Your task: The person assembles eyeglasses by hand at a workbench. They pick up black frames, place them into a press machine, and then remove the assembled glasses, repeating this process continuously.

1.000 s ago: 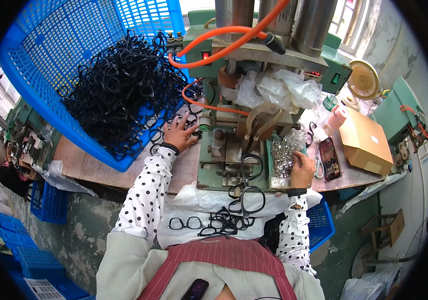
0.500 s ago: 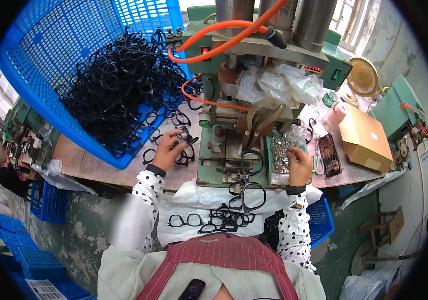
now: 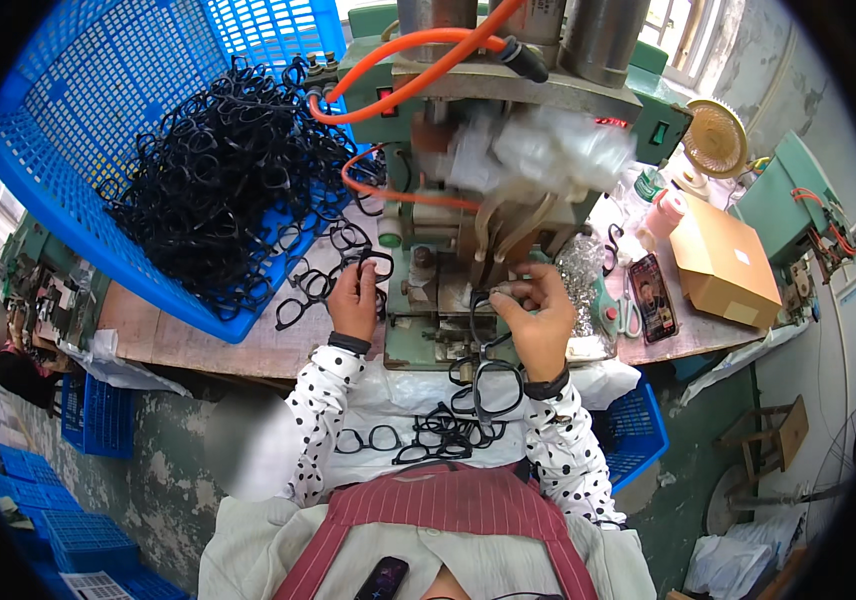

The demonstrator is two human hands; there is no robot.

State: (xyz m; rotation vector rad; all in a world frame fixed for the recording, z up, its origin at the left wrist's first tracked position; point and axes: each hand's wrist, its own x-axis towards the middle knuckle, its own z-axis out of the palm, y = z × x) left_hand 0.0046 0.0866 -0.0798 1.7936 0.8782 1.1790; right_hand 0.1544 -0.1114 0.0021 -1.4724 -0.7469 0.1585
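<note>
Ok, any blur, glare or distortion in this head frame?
Head view: strong fisheye, black rim and bent bench edges; plastic bag on the press smeared by motion; left hand and right hand fairly sharp; window somewhat blown out; even daylight.

I see black frames (image 3: 218, 190) heaped in a blue mesh crate (image 3: 78, 130). The press (image 3: 458, 220) is green, its hoses (image 3: 408, 60) orange. My sleeves (image 3: 323, 400) are white with black dots, the apron (image 3: 438, 530) red-striped. The box (image 3: 723, 262) is plain brown, the worktop (image 3: 208, 340) bare wood-brown.
</note>
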